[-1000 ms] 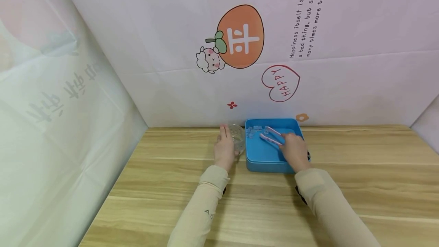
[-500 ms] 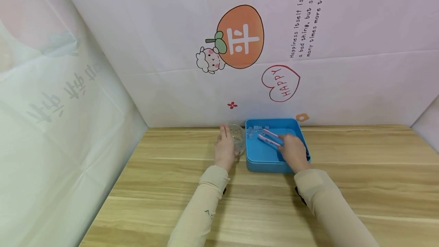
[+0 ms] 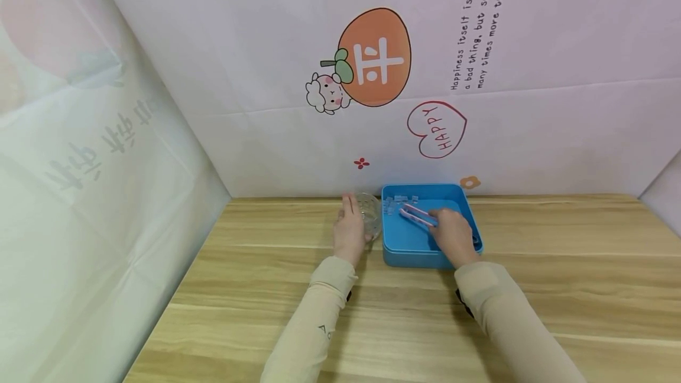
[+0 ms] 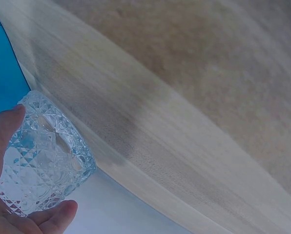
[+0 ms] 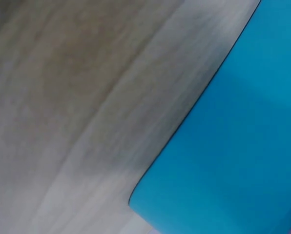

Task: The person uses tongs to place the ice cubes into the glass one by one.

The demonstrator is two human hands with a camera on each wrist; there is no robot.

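My left hand (image 3: 349,230) grips a clear cut-glass cup (image 3: 369,217), which stands on the table against the left side of a blue box (image 3: 409,257). In the left wrist view, thumb and fingers reach around the diamond-patterned glass (image 4: 48,151). My right hand (image 3: 453,235) reaches into the box and holds pink-and-white tongs (image 3: 417,216). The tong tips point left, drawn near each other, beside several small clear pieces (image 3: 390,204) in the box's back left corner. I cannot tell whether a piece sits between the tips. Another clear piece (image 3: 415,198) lies a little to their right.
The box and cup stand at the back of a wood-grain table (image 3: 255,288), close to a white printed wall sheet (image 3: 298,146). Another white sheet (image 3: 106,241) borders the left side. In the right wrist view the blue box's outer wall (image 5: 223,146) fills the right half.
The tongs' arms have come nearer each other and their tips have shifted slightly left, with the right hand moving a little the same way. The left hand and cup stay put.
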